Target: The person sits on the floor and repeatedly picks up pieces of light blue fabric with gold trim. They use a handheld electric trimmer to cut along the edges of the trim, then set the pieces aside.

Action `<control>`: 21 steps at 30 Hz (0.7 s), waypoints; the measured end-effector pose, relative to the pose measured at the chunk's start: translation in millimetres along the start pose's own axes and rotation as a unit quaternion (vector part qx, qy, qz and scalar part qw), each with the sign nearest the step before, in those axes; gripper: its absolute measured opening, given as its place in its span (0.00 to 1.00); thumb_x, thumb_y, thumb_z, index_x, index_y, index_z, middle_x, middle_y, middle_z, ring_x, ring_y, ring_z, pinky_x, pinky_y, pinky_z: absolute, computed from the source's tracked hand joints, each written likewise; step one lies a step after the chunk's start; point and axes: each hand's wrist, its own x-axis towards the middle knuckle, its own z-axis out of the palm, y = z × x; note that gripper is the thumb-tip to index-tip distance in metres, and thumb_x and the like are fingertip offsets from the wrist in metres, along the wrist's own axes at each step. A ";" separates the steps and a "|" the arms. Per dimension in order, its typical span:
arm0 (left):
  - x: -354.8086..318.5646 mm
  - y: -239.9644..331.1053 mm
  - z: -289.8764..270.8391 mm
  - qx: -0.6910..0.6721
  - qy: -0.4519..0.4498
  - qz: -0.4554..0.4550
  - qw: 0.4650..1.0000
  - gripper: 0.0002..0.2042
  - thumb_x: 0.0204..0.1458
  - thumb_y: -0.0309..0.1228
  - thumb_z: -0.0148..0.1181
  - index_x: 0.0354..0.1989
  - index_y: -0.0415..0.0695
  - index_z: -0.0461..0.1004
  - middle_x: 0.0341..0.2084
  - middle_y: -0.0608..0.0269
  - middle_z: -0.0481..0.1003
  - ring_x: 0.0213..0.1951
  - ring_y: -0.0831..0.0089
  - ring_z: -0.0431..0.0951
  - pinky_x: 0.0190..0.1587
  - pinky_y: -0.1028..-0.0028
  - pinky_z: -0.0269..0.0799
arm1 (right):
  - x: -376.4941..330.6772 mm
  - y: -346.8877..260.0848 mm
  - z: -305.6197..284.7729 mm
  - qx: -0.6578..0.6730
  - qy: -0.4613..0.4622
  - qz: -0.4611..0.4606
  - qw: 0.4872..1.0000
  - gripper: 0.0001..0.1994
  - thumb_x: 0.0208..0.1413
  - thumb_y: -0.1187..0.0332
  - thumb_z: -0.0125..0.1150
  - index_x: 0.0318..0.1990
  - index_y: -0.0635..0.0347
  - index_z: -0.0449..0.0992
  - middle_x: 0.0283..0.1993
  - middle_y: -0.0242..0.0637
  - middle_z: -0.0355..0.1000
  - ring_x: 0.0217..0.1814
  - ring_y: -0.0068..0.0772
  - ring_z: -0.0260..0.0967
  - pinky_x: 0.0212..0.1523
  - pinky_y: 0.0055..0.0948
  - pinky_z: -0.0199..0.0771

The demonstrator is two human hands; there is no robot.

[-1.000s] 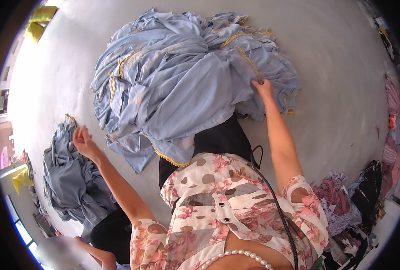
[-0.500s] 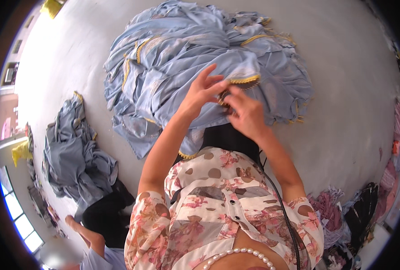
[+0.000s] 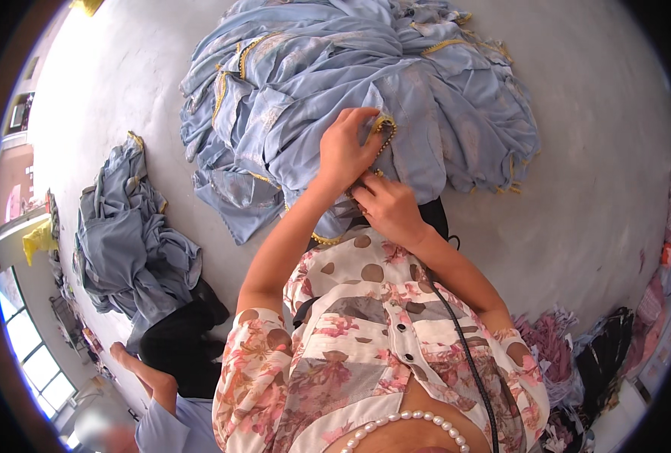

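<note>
A: Step? Both hands on the light-blue garment pile (image 3: 396, 113) on the grey floor (image 3: 577, 211), working its gold-trimmed edge (image 3: 384, 124)

B: Left hand (image 3: 347, 151) pinches the trim, right hand (image 3: 388, 208) fingers pinch cloth below. Likely needs edge pulled taut. Second pile (image 3: 128, 241) left, bare floor right

- A pale grey concrete floor (image 3: 600, 196) fills most of the view, in bright, even light.
- Windows (image 3: 29, 355) glow with daylight at the lower left edge.
- A second heap of blue-grey cloth (image 3: 128, 249) lies on the floor at left.
- Mixed pink, purple and black fabrics (image 3: 577, 355) pile along the right edge.
- Another person (image 3: 169, 362) sits at lower left.
</note>
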 end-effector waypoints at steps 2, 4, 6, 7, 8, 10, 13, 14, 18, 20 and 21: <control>2.8 -11.4 10.0 0.049 0.094 0.088 0.990 0.14 0.41 0.25 0.60 0.40 0.42 0.73 0.42 0.56 0.73 0.36 0.63 0.75 0.42 0.70 0.70 | -1.4 -0.4 0.1 0.007 -0.005 0.004 1.000 0.14 0.34 0.79 0.61 0.34 0.58 0.74 0.42 0.38 0.70 0.25 0.38 0.68 0.26 0.32 0.70; 4.5 -12.2 11.7 -0.046 0.139 0.097 0.984 0.10 0.44 0.24 0.58 0.38 0.40 0.73 0.40 0.60 0.73 0.35 0.70 0.75 0.38 0.73 0.71 | -0.1 -1.3 -10.3 0.064 0.018 0.006 0.998 0.14 0.33 0.77 0.62 0.34 0.57 0.74 0.42 0.37 0.71 0.28 0.34 0.71 0.27 0.30 0.72; 0.7 -6.9 8.9 -0.285 0.125 0.028 0.950 0.07 0.49 0.23 0.56 0.36 0.38 0.73 0.36 0.64 0.75 0.32 0.77 0.74 0.34 0.77 0.71 | 3.4 2.1 -27.6 0.117 0.055 0.044 0.991 0.15 0.33 0.76 0.64 0.34 0.57 0.73 0.41 0.37 0.71 0.29 0.31 0.72 0.27 0.29 0.73; -5.8 2.2 0.8 -0.403 0.072 -0.067 0.910 0.04 0.54 0.23 0.54 0.35 0.36 0.73 0.30 0.70 0.74 0.29 0.85 0.71 0.31 0.83 0.68 | 4.2 5.6 -38.3 0.143 0.081 0.082 0.983 0.15 0.35 0.76 0.65 0.35 0.57 0.73 0.41 0.36 0.71 0.29 0.29 0.72 0.26 0.28 0.73; -8.5 9.7 -2.9 -0.443 0.063 -0.070 0.892 0.04 0.54 0.24 0.54 0.35 0.36 0.73 0.28 0.70 0.74 0.28 0.86 0.71 0.30 0.84 0.68 | 7.6 6.8 -49.2 0.169 0.106 0.119 0.973 0.15 0.36 0.76 0.66 0.36 0.57 0.73 0.40 0.36 0.71 0.30 0.28 0.73 0.26 0.27 0.74; -12.6 23.7 -9.8 -0.520 0.045 -0.071 0.850 0.05 0.55 0.25 0.55 0.34 0.37 0.72 0.25 0.71 0.73 0.26 0.87 0.71 0.29 0.85 0.68 | 28.8 -1.2 -79.4 0.106 0.139 0.174 0.969 0.12 0.45 0.72 0.64 0.39 0.57 0.71 0.37 0.35 0.71 0.30 0.27 0.72 0.24 0.24 0.73; -16.4 32.7 -13.3 -0.538 0.033 -0.090 0.838 0.05 0.54 0.26 0.56 0.34 0.37 0.72 0.25 0.70 0.74 0.26 0.87 0.71 0.28 0.85 0.67 | 41.4 -1.1 -97.2 0.118 0.138 0.193 0.964 0.14 0.51 0.66 0.62 0.43 0.58 0.69 0.34 0.34 0.70 0.31 0.29 0.73 0.27 0.24 0.75; -17.2 33.1 -12.7 -0.539 0.035 -0.090 0.837 0.05 0.54 0.26 0.57 0.34 0.37 0.72 0.25 0.70 0.74 0.26 0.87 0.71 0.27 0.85 0.67 | 43.8 -0.5 -99.2 0.120 0.139 0.195 0.963 0.15 0.51 0.65 0.63 0.43 0.59 0.69 0.34 0.33 0.70 0.31 0.29 0.73 0.28 0.24 0.75; -19.6 41.3 -12.8 -0.594 0.013 -0.090 0.799 0.04 0.53 0.25 0.56 0.34 0.37 0.72 0.25 0.68 0.75 0.25 0.86 0.72 0.27 0.85 0.67 | 49.7 -0.6 -95.8 0.133 0.156 0.221 0.953 0.13 0.51 0.66 0.63 0.40 0.61 0.70 0.31 0.36 0.71 0.29 0.29 0.72 0.29 0.24 0.75; -20.5 41.8 -10.7 -0.583 0.013 -0.082 0.808 0.04 0.53 0.24 0.56 0.35 0.37 0.73 0.25 0.68 0.76 0.25 0.86 0.72 0.27 0.85 0.67 | 50.0 -1.9 -94.1 0.151 0.152 0.220 0.952 0.12 0.50 0.67 0.63 0.39 0.61 0.70 0.30 0.36 0.72 0.29 0.29 0.72 0.28 0.24 0.74; -21.3 41.8 -9.7 -0.578 0.013 -0.079 0.812 0.04 0.53 0.24 0.56 0.35 0.37 0.73 0.26 0.67 0.76 0.25 0.86 0.72 0.27 0.85 0.67 | 49.5 -2.4 -92.8 0.160 0.150 0.221 0.950 0.12 0.50 0.68 0.64 0.39 0.61 0.70 0.29 0.37 0.72 0.28 0.29 0.72 0.28 0.24 0.74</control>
